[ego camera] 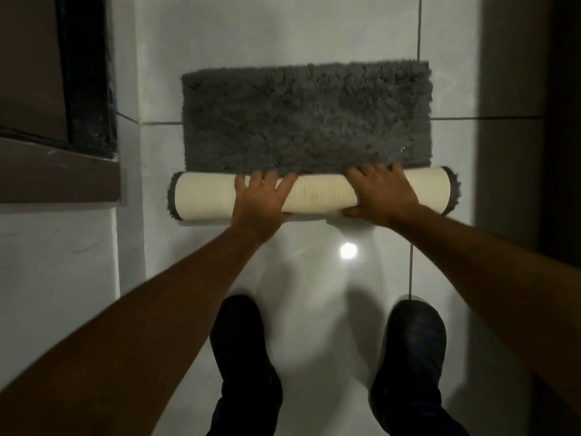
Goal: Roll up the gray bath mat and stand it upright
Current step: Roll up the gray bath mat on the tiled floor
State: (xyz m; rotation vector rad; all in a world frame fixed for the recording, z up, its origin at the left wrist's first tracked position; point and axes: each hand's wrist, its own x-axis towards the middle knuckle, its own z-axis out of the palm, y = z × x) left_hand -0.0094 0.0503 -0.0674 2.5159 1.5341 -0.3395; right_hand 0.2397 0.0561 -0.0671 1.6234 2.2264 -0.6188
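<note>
The gray shaggy bath mat (305, 118) lies on the white tiled floor, its near part wound into a roll (314, 196) that shows the cream ribbed backing. Gray pile sticks out at both ends of the roll. My left hand (262, 199) lies over the roll left of its middle, fingers spread across the top. My right hand (382, 193) grips the roll right of its middle, thumb under the near side. The far half of the mat is flat.
A white wall (63, 262) and a brown ledge (59, 174) with a dark frame stand to the left. A dark surface (534, 121) borders the right. My two dark shoes (242, 350) stand on the glossy tiles (314, 278) below the roll.
</note>
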